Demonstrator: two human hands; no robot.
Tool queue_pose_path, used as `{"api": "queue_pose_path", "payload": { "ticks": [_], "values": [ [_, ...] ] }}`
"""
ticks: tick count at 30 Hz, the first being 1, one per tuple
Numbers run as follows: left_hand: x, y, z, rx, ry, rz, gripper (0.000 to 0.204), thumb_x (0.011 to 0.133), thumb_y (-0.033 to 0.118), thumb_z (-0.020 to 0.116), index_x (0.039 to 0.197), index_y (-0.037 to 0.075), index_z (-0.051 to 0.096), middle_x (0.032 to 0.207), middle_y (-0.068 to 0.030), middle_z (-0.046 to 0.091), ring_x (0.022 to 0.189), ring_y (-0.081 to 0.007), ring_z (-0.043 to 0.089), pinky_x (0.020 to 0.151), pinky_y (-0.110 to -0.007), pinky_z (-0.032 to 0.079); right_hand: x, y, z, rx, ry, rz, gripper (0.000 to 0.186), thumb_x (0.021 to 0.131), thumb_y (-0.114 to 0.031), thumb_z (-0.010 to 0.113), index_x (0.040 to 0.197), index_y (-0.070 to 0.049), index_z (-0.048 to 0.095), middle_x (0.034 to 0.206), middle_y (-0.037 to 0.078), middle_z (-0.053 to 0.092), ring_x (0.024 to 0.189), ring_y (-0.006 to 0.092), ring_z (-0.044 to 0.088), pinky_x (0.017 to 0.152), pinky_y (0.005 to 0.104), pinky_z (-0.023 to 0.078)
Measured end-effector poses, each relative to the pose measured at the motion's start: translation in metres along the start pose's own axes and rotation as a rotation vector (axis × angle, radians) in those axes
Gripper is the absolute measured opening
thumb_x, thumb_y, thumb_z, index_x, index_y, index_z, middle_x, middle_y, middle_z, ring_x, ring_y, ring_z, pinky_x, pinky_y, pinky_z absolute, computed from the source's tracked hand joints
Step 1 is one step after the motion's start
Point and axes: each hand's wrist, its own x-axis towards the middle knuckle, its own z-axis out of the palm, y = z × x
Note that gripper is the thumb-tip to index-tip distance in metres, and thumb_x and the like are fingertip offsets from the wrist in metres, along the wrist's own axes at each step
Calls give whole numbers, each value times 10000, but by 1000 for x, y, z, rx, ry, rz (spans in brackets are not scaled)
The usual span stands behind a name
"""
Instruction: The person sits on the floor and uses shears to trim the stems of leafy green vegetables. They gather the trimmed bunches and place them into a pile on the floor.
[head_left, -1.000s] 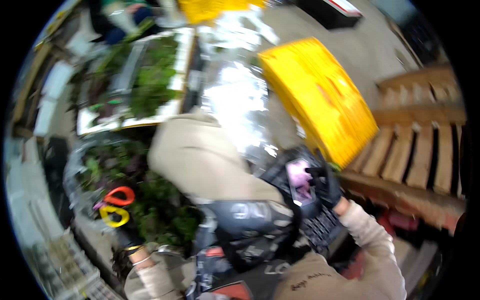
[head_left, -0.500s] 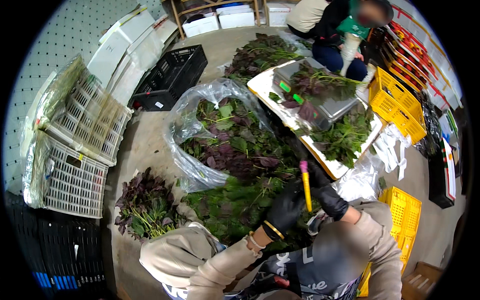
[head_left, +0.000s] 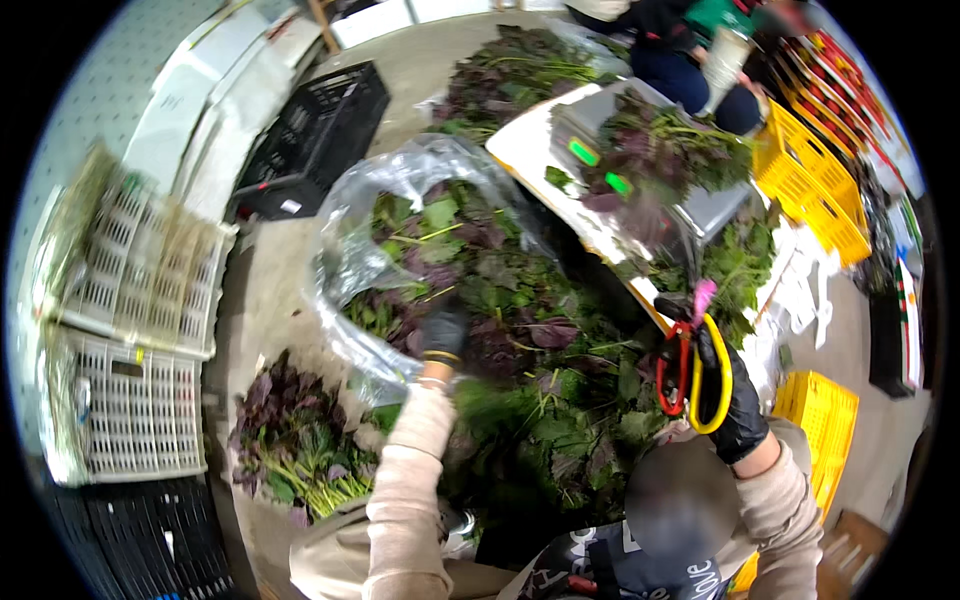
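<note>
My left hand (head_left: 443, 330), in a black glove, reaches into purple and green leafy stems (head_left: 470, 270) inside a clear plastic bag (head_left: 340, 280); its fingers are blurred and partly hidden against the leaves. Scissors (head_left: 710, 370) with red and yellow handles and a pink part at the tip are gripped in my right gloved hand (head_left: 740, 410), raised beside the white foam board (head_left: 540, 150). On that board rest a grey tray (head_left: 600, 100) with green labels and more leafy stems (head_left: 675, 140). A separate bunch of leaves (head_left: 290, 430) lies on the floor at the left.
A black crate (head_left: 300, 140), white slatted crates (head_left: 140, 400) and white boxes (head_left: 180, 90) stand left. Yellow crates (head_left: 810, 180) (head_left: 815, 440) are at the right, with white strips (head_left: 800, 280) between. Another person (head_left: 680, 70) sits at the back near stacked red-filled trays (head_left: 820, 80).
My view swung round from the phone and pallet side to the leaves. My hands have parted: the left moved into the bag, the right moved rightward, now holding up the scissors.
</note>
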Motion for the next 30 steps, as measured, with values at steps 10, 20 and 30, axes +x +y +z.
{"api": "queue_pose_path", "payload": {
  "ticks": [10, 20, 30],
  "values": [
    [-47, 266, -114, -600, -34, 522, 280, 714, 253, 481, 840, 15, 558, 803, -190, 540, 717, -295, 532, 602, -365, 434, 58, 28, -46, -476, -73, -381, 299, 774, -178, 498, 1029, -35, 436, 835, 64, 523, 720, 158, 520, 602, 284, 452],
    [-203, 491, -109, -488, -467, 1134, 270, 728, 241, 473, 852, 14, 553, 809, -166, 539, 721, -269, 526, 609, -351, 429, -21, 73, -147, -589, 311, -384, 280, 776, -167, 490, 1020, -39, 442, 835, 60, 520, 721, 155, 513, 615, 282, 442],
    [-240, 521, -104, -414, -512, 1169, 261, 742, 228, 465, 865, 14, 548, 816, -143, 538, 725, -243, 519, 616, -337, 425, -62, 90, -169, -594, 345, -375, 262, 777, -155, 482, 1011, -42, 448, 834, 56, 516, 722, 153, 505, 627, 279, 433]
  ]
}}
